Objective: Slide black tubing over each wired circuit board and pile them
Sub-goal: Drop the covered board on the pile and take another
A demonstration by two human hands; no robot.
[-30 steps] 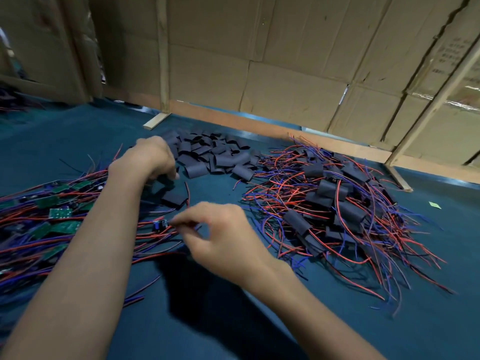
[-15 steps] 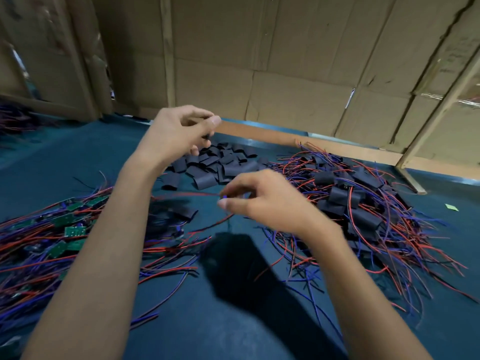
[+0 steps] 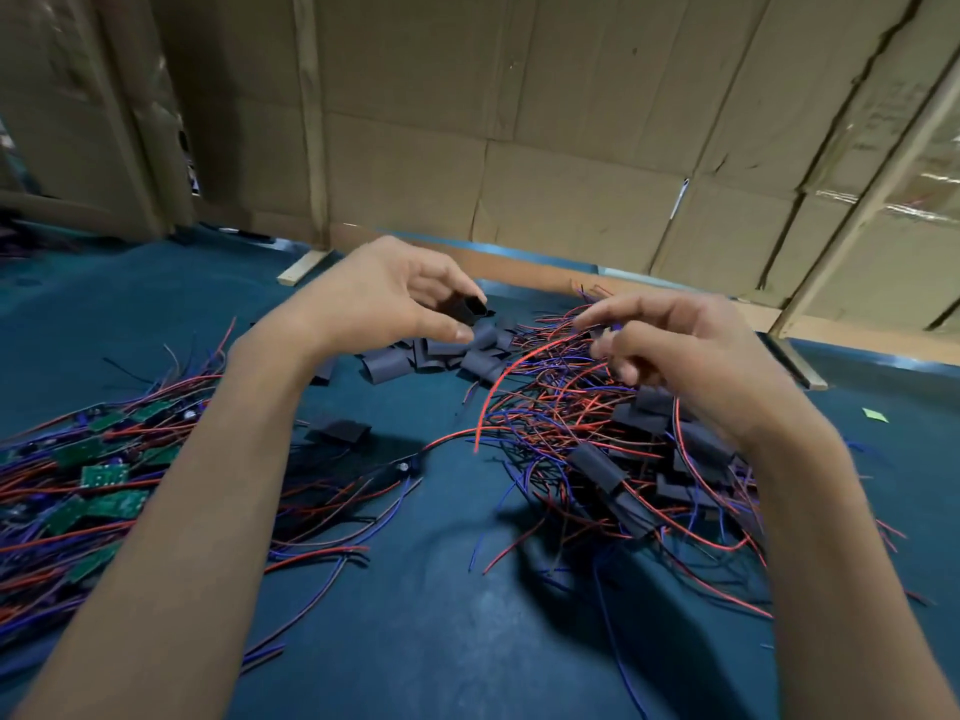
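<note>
My left hand [image 3: 384,298] is raised over the loose pile of black tubing pieces [image 3: 395,363] and pinches one black tube [image 3: 464,308] between thumb and fingers. My right hand [image 3: 685,356] hovers over the sleeved pile [image 3: 618,475] at the right, its blurred fingertips closed on thin wires; a long red wire [image 3: 498,387] curves down from them toward the mat. A dark board with a small capacitor [image 3: 401,467] lies on the mat between my arms. Bare green boards with red and blue wires [image 3: 98,475] are heaped at the left, partly behind my left forearm.
Everything sits on a dark blue-green mat [image 3: 441,641]. One single black tube [image 3: 340,431] lies by my left forearm. A cardboard wall [image 3: 519,148] with wooden battens closes the back. A small green scrap [image 3: 875,414] lies at far right.
My left hand came up from the tubing pile with one black tube. My right hand lifted wires from the left heap and carried them right, over the sleeved pile.
</note>
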